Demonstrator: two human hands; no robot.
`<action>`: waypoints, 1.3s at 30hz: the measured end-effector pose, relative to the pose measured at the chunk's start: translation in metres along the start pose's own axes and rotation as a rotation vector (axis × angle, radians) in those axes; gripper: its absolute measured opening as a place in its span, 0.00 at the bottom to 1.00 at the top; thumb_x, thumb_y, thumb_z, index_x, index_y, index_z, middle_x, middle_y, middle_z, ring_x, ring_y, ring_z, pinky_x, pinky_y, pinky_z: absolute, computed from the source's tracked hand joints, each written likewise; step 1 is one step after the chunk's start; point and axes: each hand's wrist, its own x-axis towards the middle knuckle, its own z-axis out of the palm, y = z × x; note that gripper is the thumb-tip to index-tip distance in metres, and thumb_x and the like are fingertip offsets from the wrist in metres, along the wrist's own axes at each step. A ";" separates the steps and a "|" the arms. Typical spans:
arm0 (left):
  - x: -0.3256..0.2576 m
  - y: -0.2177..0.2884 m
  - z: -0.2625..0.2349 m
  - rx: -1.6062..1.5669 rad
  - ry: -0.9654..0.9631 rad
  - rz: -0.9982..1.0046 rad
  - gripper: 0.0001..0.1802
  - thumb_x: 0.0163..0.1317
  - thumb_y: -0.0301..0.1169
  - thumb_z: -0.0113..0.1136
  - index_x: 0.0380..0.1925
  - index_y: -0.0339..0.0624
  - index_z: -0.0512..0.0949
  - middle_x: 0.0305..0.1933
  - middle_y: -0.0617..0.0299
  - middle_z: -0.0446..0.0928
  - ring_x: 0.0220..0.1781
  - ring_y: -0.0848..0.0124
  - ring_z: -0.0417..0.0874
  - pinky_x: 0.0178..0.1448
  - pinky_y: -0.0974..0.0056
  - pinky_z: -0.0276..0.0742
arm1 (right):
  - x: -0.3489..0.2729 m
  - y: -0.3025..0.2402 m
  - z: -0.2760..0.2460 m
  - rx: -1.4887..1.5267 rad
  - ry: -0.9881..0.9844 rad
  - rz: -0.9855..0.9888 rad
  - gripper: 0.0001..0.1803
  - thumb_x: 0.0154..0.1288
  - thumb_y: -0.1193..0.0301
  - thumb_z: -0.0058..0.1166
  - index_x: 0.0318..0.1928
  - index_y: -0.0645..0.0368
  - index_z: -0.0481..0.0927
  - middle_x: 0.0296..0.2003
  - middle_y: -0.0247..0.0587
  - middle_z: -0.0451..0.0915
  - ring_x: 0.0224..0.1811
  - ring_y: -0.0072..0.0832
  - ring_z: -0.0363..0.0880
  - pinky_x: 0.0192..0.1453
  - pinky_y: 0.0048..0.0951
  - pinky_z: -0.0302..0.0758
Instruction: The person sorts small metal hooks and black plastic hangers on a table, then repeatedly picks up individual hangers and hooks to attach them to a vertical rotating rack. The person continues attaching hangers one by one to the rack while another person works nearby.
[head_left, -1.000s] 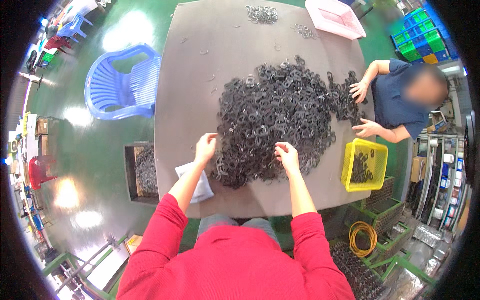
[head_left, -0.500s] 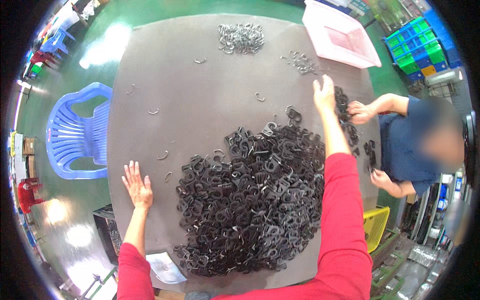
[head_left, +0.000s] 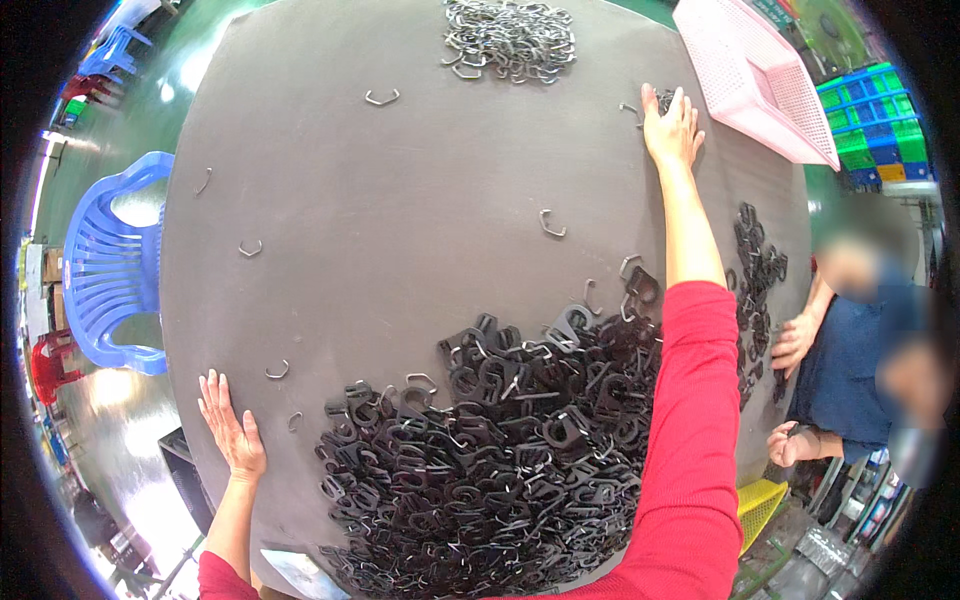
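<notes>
My left hand point(head_left: 232, 428) rests flat on the left edge of the grey table point(head_left: 420, 230), fingers outstretched and holding nothing. My right hand point(head_left: 673, 130) reaches to the far right with its fingers apart, over a small group of bent metal hooks point(head_left: 630, 110), which it partly hides. Between my arms spreads a large heap of black plastic ring-shaped clips point(head_left: 500, 460), mixed with some metal hooks; my right sleeve covers its right side. A denser pile of metal hooks point(head_left: 510, 40) lies at the far middle. Single hooks point(head_left: 551, 224) are scattered about.
A pink basket point(head_left: 755, 75) stands tilted at the far right. At the right edge, a co-worker's hands point(head_left: 795, 343) are beside a smaller row of black clips point(head_left: 757, 270). A blue chair point(head_left: 115, 265) is at the left; a yellow basket point(head_left: 762, 510) sits low at the right.
My right hand has moved farther away, from near the co-worker's clips to the small group of hooks. My view has shifted forward. The co-worker's hand has drawn back from those clips.
</notes>
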 end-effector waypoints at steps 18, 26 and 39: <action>0.001 0.001 -0.007 -0.040 -0.028 -0.017 0.33 0.64 0.41 0.43 0.67 0.42 0.55 0.73 0.52 0.52 0.76 0.52 0.45 0.75 0.45 0.33 | 0.031 -0.184 0.062 0.576 -0.365 -0.691 0.26 0.61 0.41 0.48 0.55 0.34 0.77 0.59 0.31 0.72 0.65 0.37 0.65 0.71 0.39 0.52; 0.004 0.002 -0.010 -0.078 -0.004 -0.015 0.32 0.64 0.43 0.43 0.67 0.43 0.57 0.72 0.53 0.53 0.76 0.52 0.45 0.74 0.45 0.34 | -0.124 -0.257 0.028 0.562 -0.445 -1.211 0.21 0.63 0.50 0.52 0.54 0.39 0.78 0.58 0.30 0.74 0.69 0.34 0.60 0.73 0.44 0.50; 0.008 -0.002 -0.012 -0.120 -0.008 0.014 0.33 0.62 0.41 0.47 0.66 0.44 0.57 0.72 0.53 0.54 0.75 0.50 0.46 0.74 0.43 0.34 | 0.001 -0.241 0.071 0.483 -0.003 -0.777 0.35 0.66 0.45 0.43 0.61 0.61 0.67 0.64 0.53 0.62 0.70 0.42 0.56 0.71 0.40 0.54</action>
